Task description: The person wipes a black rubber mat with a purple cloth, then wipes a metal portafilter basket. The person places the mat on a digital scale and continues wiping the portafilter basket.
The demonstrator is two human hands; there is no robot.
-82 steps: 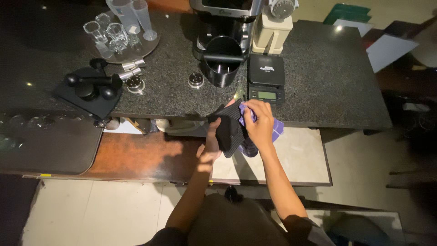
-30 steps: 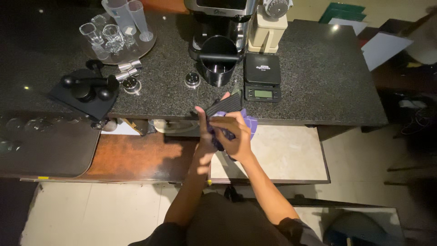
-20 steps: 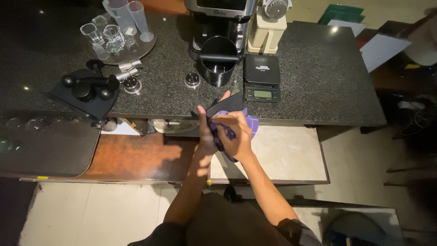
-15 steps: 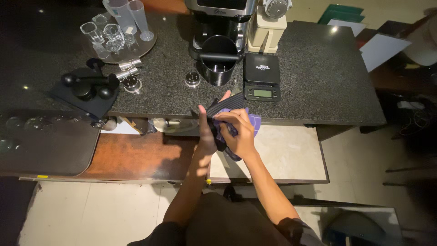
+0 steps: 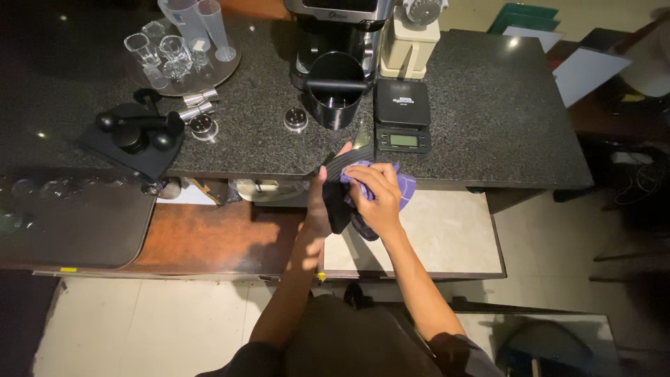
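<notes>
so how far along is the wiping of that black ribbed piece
Midway, as far as one view shows. The left hand holds the black ribbed piece at the counter edge; the right hand presses a purple cloth on it. How clean it is cannot be told; it is not yet put down.

R hand [image 5: 380,199] w/ purple cloth [image 5: 401,187] shifted right, ribbed mat [image 5: 340,188] tilted upright

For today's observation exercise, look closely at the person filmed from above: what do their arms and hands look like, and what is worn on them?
Both forearms are bare from wrist to above the elbow, slim and long. Dark short sleeves show only near the shoulders at the bottom edge. The left hand and the right hand wear no gloves; no watch, ring or bracelet can be seen in this dim light.
</notes>
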